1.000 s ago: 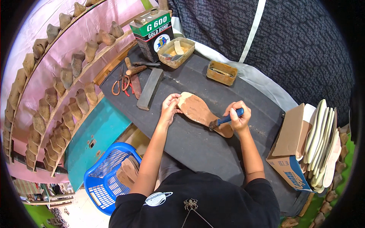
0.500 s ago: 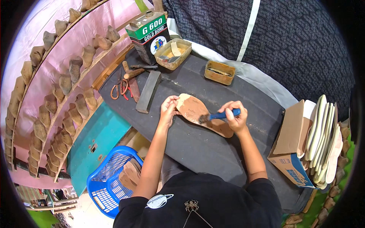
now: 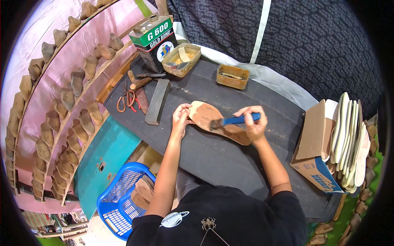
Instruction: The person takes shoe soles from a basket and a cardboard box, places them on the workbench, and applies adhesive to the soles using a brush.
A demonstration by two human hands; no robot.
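A brown shoe insole (image 3: 205,115) with a pale cream patch at its far-left end lies slantwise on the dark work table. My left hand (image 3: 179,121) pinches that pale end between thumb and fingers. In my right hand (image 3: 256,128) is a brush (image 3: 239,119) with a blue handle, the fingers wrapped round it. Its dark bristles rest on or just over the middle of the insole, near its front edge. The brown face looks patchy and slightly wet beside the bristles.
Behind my left hand are a grey block (image 3: 157,102), scissors (image 3: 127,101) and a hammer (image 3: 138,84). A metal can (image 3: 152,43), a tub (image 3: 183,71) and a small tin (image 3: 232,78) line the far edge. A carton (image 3: 316,135) of insoles stands right; a blue basket (image 3: 107,192), lower left.
The brush has moved a little left along the insole, with my right hand tilting it. My left hand keeps its hold. The whole view has shifted slightly.
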